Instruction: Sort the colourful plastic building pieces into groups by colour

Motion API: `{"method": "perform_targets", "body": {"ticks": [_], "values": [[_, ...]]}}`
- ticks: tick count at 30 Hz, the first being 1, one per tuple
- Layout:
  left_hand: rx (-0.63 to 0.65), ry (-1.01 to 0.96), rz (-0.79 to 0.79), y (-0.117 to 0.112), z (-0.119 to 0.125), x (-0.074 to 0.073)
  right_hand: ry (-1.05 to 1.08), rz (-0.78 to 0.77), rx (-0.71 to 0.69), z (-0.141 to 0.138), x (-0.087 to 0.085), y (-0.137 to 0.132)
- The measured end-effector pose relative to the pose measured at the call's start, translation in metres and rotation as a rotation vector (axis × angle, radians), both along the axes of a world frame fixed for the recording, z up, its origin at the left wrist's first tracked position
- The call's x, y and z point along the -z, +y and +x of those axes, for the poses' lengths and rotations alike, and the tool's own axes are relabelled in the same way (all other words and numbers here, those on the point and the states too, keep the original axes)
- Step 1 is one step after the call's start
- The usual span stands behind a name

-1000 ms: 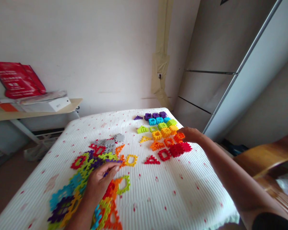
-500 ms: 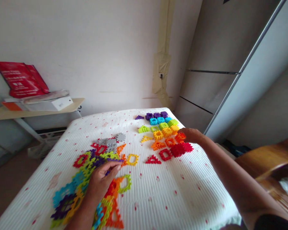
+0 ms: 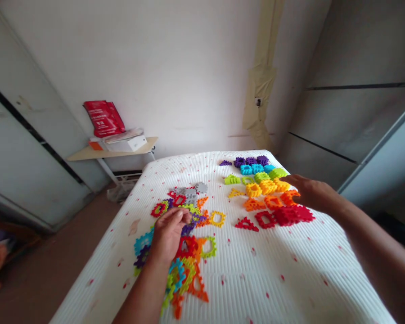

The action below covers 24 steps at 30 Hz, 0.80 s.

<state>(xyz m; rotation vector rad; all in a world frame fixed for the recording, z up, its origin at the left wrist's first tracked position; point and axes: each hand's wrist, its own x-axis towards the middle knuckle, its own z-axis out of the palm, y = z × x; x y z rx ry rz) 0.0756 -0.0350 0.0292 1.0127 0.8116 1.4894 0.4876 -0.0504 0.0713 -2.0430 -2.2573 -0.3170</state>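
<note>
My left hand (image 3: 168,231) lies on a loose heap of coloured interlocking plastic pieces (image 3: 182,252) on a white bed cover (image 3: 273,279). Its fingers curl over a purple piece (image 3: 194,220) at the heap's far side. My right hand (image 3: 312,193) reaches over the sorted rows of pieces (image 3: 261,180) at the far right, fingers stretched out, fingertips near an orange piece (image 3: 290,196). Red pieces (image 3: 290,215) lie just below that hand. A yellow square frame (image 3: 217,218) and a red triangle (image 3: 245,223) lie between the two groups.
A small shelf (image 3: 114,150) with a red bag (image 3: 103,118) and a white box stands by the far wall. Grey panels line the left and right sides. The floor (image 3: 70,261) shows left of the bed.
The view has swung left, so everything sits further right in the picture. My left hand's fingers have curled tighter on the purple piece. My right hand stays over the orange pieces.
</note>
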Motion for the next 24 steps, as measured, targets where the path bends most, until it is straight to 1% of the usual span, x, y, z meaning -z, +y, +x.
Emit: {"method": "perform_targets", "body": {"ticks": [3, 6, 8, 10, 12, 17, 19, 20, 22, 24], "values": [[0.003, -0.132, -0.009, 0.003, -0.005, -0.010, 0.105, 0.067, -0.180, -0.044, -0.005, -0.005], [-0.004, -0.188, -0.037, 0.004, -0.010, -0.015, 0.199, 0.025, -0.331, -0.095, 0.002, -0.006], [-0.001, -0.194, -0.037, 0.004, -0.012, -0.017, 0.230, -0.043, -0.390, -0.126, 0.010, -0.003], [0.006, -0.186, -0.020, 0.004, -0.014, -0.020, 0.224, -0.119, -0.408, -0.151, 0.016, 0.002], [0.003, -0.186, 0.004, 0.005, -0.015, -0.025, 0.189, -0.176, -0.393, -0.172, 0.021, 0.006], [-0.024, -0.160, 0.028, 0.014, -0.018, -0.033, 0.062, -0.237, -0.271, -0.207, 0.034, 0.014], [-0.077, -0.076, 0.048, 0.018, -0.021, -0.033, 0.033, -0.231, -0.220, -0.215, 0.042, 0.014], [-0.120, 0.003, 0.055, 0.020, -0.024, -0.031, 0.026, -0.228, -0.207, -0.217, 0.046, 0.014], [-0.224, 0.255, 0.061, 0.023, -0.033, -0.027, 0.022, -0.228, -0.197, -0.221, 0.052, 0.013], [-0.331, 0.577, 0.087, 0.026, -0.044, -0.021, 0.033, -0.224, -0.202, -0.222, 0.057, 0.013]]}}
